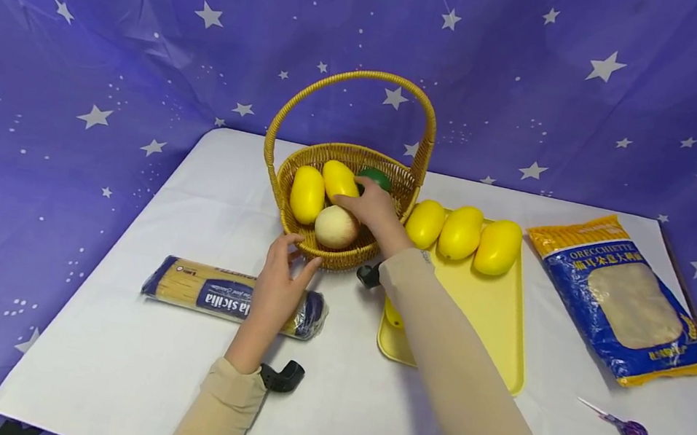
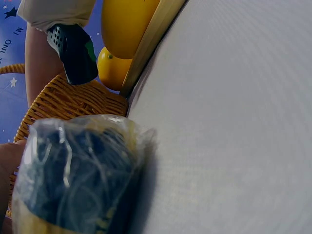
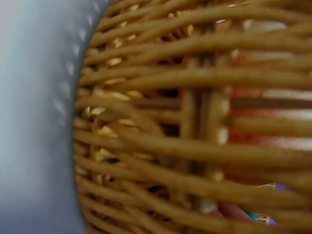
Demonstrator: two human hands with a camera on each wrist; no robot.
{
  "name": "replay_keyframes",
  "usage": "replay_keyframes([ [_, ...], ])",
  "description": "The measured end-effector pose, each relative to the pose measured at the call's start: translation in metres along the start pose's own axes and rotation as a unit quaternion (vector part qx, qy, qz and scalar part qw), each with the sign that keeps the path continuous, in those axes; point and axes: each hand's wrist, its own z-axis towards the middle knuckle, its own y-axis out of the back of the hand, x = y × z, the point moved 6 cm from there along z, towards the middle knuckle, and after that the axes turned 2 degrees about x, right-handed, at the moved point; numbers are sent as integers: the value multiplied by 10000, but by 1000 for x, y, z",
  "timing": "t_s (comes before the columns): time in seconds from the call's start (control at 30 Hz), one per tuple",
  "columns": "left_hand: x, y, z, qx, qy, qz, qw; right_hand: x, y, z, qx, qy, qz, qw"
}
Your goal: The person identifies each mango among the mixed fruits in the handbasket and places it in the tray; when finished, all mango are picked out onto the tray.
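Note:
My right hand point(image 1: 376, 206) reaches into a wicker basket point(image 1: 343, 257), thumb and fingers round the near end of a yellow mango point(image 1: 339, 179). Beside its fingers sits a dark green fruit point(image 1: 375, 177), partly covered by the hand. Another yellow mango point(image 1: 308, 194) and a pale round fruit point(image 1: 337, 228) lie in the basket too. At the basket's front left, my left hand point(image 1: 282, 279) touches the rim with loosely bent fingers, its thumb apart. Under that hand lies a spaghetti pack point(image 1: 194, 287). The right wrist view is filled by the basket's weave point(image 3: 195, 141).
Right of the basket a yellow tray point(image 1: 486, 324) carries several yellow mangoes point(image 1: 460, 234), one partly hidden by the right sleeve. A blue and yellow orecchiette bag point(image 1: 628, 306) lies farther right, with a purple-wrapped lollipop point(image 1: 632, 432) in front. The basket's tall handle point(image 1: 357, 75) arches overhead.

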Motion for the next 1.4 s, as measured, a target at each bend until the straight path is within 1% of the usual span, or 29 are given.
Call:
replay_keyframes([
  [0.27,-1,-1,-2,9,-16,-21,10000,-3,-1,4,-122,-41,69,9999],
  [0.6,-3,4,-2,-48,-23,-47,10000,2,-1,7,-221,142,173,9995],
  [0.73,-2,3,-2,-63,-56,-108,9999,3,0,8,-282,242,229,9990],
  [1.03,-1,1,-2,-79,-125,-126,9998,5,5,7,-618,576,450,9954],
  [1.33,0,-1,-2,-62,-80,-28,9999,7,11,2,-988,954,731,9878],
  [1.4,0,-1,-2,-55,-66,-19,10000,7,12,0,-1029,1021,880,9855],
])
